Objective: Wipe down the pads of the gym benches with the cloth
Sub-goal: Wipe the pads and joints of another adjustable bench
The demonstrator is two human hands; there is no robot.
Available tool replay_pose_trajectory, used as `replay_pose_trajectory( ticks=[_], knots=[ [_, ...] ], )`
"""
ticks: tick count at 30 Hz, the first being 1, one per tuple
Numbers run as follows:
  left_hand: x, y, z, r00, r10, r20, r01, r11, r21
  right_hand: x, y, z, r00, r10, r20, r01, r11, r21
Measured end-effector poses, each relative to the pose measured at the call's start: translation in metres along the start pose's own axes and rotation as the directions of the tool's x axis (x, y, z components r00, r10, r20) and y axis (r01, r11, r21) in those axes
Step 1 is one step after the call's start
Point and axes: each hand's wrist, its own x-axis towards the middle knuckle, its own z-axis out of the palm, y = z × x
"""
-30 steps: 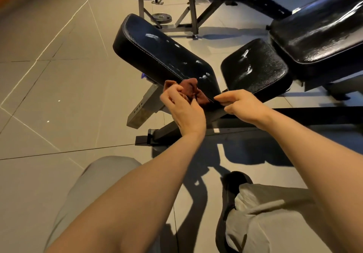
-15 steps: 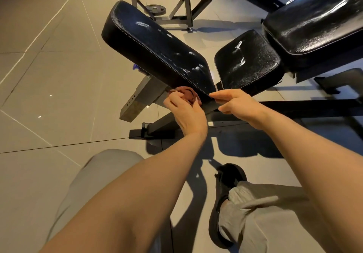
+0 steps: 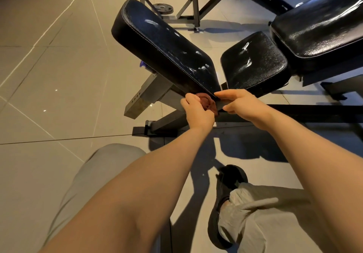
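The cloth (image 3: 206, 103), a bunched dark-red rag, sits just left of centre frame, pressed against the lower edge of the back pad (image 3: 167, 50). The left hand (image 3: 197, 113) curls round it and holds it against the pad's narrow side wall. The right hand (image 3: 244, 103), just beside it, has thumb and fingers bent around the pad's lower corner; whether it truly grips the corner or only steadies it cannot be told.

The step in hand looks like wiping the pad's edge and underside near the hinge end. The next move probably calls for sliding the cloth along the side seam toward the upper left, keeping pressure on the thin wall without snagging the steel frame (image 3: 149, 93) beneath.

The back pad is a long, tilted slab of black grained vinyl with rounded corners and pale stitching; glossy patches on top suggest wetness. The seat pad (image 3: 255, 64), right of centre, is shorter, pebbled and equally shiny. A second bench's pad (image 3: 318, 29) fills the upper right. The floor (image 3: 59, 76) is smooth, pale, reflective tile.
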Motion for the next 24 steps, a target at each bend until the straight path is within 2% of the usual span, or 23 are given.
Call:
replay_pose_trajectory(
  ticks=[1,2,4,6,7,8,9,10,12,13,14,15,17,20,22,24],
  knots=[
    [0.000,-0.002,-0.004,0.999,-0.017,0.037,0.017,1.000,0.000,0.001,-0.001,0.000,1.000,0.000,-0.002,0.000,1.000,-0.010],
    [0.000,-0.001,-0.009,1.000,0.002,0.014,-0.001,1.000,-0.019,0.001,-0.003,0.000,1.000,-0.005,-0.006,0.005,1.000,-0.018],
    [0.000,0.010,-0.025,0.981,0.062,-0.184,-0.075,0.995,-0.065,0.003,-0.010,0.001,0.999,-0.033,-0.017,0.033,0.999,-0.023],
    [0.005,0.026,-0.049,0.897,0.099,-0.431,-0.163,0.980,-0.114,0.005,-0.023,0.005,0.997,-0.068,-0.025,0.067,0.998,-0.007],
    [0.013,0.032,-0.061,0.855,0.115,-0.506,-0.206,0.970,-0.126,0.007,-0.030,0.009,0.996,-0.084,-0.028,0.084,0.996,0.006],
    [0.020,0.036,-0.072,0.839,0.146,-0.524,-0.235,0.966,-0.105,0.008,-0.038,0.013,0.994,-0.105,-0.034,0.106,0.994,0.016],
    [0.028,0.035,-0.081,0.859,0.186,-0.477,-0.242,0.968,-0.059,0.010,-0.044,0.018,0.991,-0.128,-0.046,0.129,0.992,0.016],
    [0.033,0.031,-0.088,0.906,0.211,-0.367,-0.233,0.972,-0.015,0.011,-0.050,0.023,0.986,-0.152,-0.062,0.153,0.988,0.003],
    [0.033,0.018,-0.096,0.987,0.153,-0.053,-0.150,0.987,0.054,0.013,-0.059,0.032,0.974,-0.195,-0.116,0.191,0.980,-0.048],
    [0.030,0.009,-0.097,0.994,0.100,0.047,-0.104,0.989,0.102,0.013,-0.062,0.036,0.967,-0.207,-0.147,0.199,0.978,-0.064],
    [0.026,0.002,-0.097,0.996,0.070,0.060,-0.077,0.988,0.134,0.012,-0.064,0.038,0.962,-0.212,-0.170,0.204,0.977,-0.065],
    [0.022,-0.002,-0.098,0.998,0.068,0.013,-0.069,0.990,0.121,0.011,-0.067,0.040,0.960,-0.217,-0.179,0.210,0.976,-0.057],
    [0.016,0.011,-0.105,0.986,0.070,-0.153,-0.067,0.998,0.022,0.007,-0.072,0.040,0.957,-0.236,-0.170,0.231,0.972,-0.047],
    [0.027,0.041,-0.127,0.899,0.217,-0.381,-0.218,0.975,0.041,0.004,-0.085,0.040,0.946,-0.280,-0.164,0.270,0.959,-0.083],
    [0.038,0.048,-0.140,0.866,0.316,-0.386,-0.297,0.948,0.112,0.006,-0.100,0.045,0.931,-0.320,-0.176,0.310,0.947,-0.086],
    [0.043,0.041,-0.144,0.916,0.320,-0.242,-0.300,0.947,0.117,0.009,-0.114,0.053,0.914,-0.349,-0.208,0.345,0.937,-0.055]
  ],
)
